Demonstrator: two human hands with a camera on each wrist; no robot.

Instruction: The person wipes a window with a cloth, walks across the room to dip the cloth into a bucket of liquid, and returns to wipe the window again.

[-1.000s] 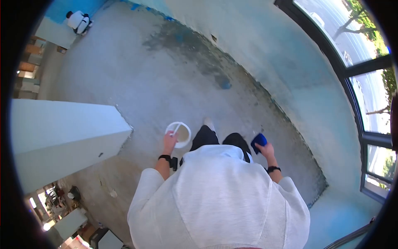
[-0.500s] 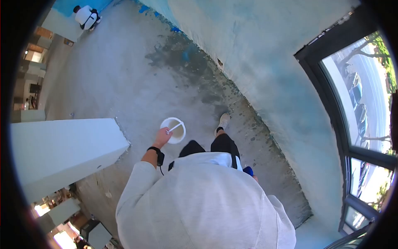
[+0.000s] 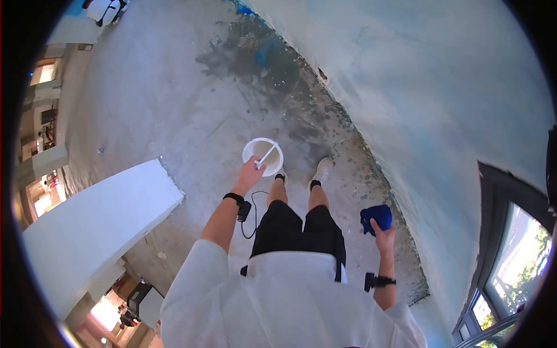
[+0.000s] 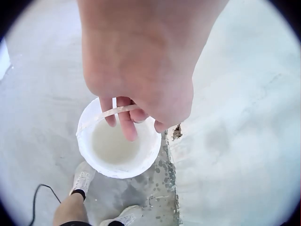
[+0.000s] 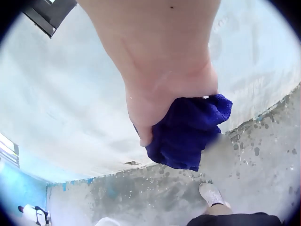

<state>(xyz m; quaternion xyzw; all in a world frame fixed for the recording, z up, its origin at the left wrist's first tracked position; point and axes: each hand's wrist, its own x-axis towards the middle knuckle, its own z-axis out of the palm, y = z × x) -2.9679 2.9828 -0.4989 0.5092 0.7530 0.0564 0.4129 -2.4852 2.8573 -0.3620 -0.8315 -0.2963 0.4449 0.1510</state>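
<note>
A white bucket (image 3: 249,152) with cloudy liquid in the bottom hangs from my left hand (image 3: 249,175), whose fingers hook round its thin white handle (image 4: 111,112). In the left wrist view the bucket lies below the curled fingers, its mouth facing up. My right hand (image 3: 383,236) grips a folded dark blue cloth (image 3: 380,217) out to the right, near the wall. The right wrist view shows the cloth (image 5: 186,136) bunched under the palm, the thumb along one side and the other fingers hidden.
A pale blue wall (image 3: 441,104) with a dark-framed window (image 3: 493,203) runs along the right. Wet, stained floor (image 3: 261,64) lies ahead. A white pillar (image 3: 110,226) stands at left. Another person (image 3: 106,10) is at the far upper left. A black cable (image 3: 242,233) dangles by my left leg.
My body has moved forward along the wall, with the pillar and window shifting in view. The right hand and cloth, mostly hidden half a second ago, show again at the right. Both grips stay the same.
</note>
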